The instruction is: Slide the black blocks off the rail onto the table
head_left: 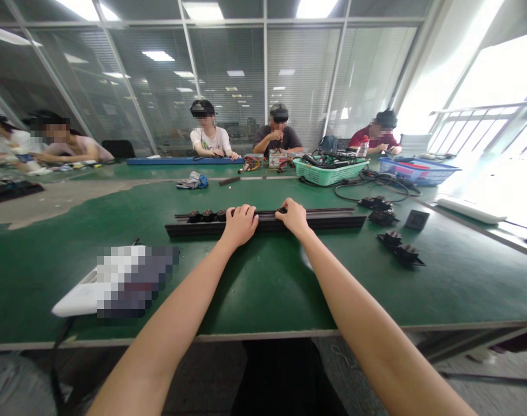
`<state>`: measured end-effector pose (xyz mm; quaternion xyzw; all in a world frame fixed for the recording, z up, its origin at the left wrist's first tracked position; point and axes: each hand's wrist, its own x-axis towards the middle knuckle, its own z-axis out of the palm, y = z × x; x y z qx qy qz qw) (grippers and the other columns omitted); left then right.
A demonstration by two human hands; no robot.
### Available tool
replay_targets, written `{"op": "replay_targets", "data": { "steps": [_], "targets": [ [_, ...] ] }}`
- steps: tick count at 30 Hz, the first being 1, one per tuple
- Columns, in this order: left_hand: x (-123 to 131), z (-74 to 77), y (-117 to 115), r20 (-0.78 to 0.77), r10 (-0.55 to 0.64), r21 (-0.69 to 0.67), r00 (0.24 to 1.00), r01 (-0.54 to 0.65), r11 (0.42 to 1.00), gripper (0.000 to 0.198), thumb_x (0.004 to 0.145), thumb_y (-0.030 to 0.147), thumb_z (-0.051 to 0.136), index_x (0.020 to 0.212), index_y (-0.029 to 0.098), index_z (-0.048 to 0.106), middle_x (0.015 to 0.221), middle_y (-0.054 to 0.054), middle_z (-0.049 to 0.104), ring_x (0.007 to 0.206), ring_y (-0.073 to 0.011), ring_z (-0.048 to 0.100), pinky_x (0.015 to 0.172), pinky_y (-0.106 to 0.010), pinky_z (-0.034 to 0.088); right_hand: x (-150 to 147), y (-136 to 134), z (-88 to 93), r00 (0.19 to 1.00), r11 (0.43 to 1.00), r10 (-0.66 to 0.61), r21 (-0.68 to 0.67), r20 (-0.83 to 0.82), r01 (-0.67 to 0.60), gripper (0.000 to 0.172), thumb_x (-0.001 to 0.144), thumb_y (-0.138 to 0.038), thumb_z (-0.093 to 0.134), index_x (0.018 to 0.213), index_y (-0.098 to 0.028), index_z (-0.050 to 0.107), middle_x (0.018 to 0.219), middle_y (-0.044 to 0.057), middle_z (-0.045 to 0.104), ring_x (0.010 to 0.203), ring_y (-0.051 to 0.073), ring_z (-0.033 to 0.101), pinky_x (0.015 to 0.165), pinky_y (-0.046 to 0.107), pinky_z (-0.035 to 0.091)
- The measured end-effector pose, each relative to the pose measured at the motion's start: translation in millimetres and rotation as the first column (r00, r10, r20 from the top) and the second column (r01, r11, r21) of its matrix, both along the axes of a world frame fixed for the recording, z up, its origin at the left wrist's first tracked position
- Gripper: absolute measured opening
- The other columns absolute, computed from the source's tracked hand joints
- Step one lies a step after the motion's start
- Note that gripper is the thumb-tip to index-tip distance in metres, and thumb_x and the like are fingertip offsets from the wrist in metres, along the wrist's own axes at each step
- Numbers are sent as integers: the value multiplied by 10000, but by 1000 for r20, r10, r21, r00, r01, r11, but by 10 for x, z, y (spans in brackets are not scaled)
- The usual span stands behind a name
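Note:
A long black channel-shaped rail [328,222] lies crosswise on the green table in front of me. Several small black knobbed parts [208,216] sit in a row in its left stretch. My left hand [241,224] is closed over the rail just right of that row, its fingers curled across the top; whether a part is under them is hidden. Farther right, my right hand [294,218] pinches a small black part [283,210] at the rail's trough, mostly covered by the fingers. More loose black parts [402,248] lie on the table to the right.
A black square plate [416,219] lies beside the loose parts. Behind are a green basket [330,172] of cables, a blue basket [419,170] and a crumpled cloth [193,181]. A white device [79,293] rests front left. Several people sit around the table.

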<state>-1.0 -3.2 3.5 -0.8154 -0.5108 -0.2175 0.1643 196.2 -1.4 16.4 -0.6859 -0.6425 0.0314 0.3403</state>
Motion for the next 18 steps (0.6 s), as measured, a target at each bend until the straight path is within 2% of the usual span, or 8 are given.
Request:
{"op": "replay_targets", "data": {
  "steps": [18],
  "targets": [
    [6, 8, -6, -7, 6, -11, 1000, -6, 1000, 389, 1077, 341, 373, 1349, 199, 611, 1380, -150, 652, 1277, -317, 581, 1132, -512, 327, 60, 39, -4, 1000, 1000, 9, -15, -22, -9, 175, 857, -322, 748, 983, -219, 683, 981, 57, 760, 970, 237, 691, 857, 315, 459]
  ]
}}
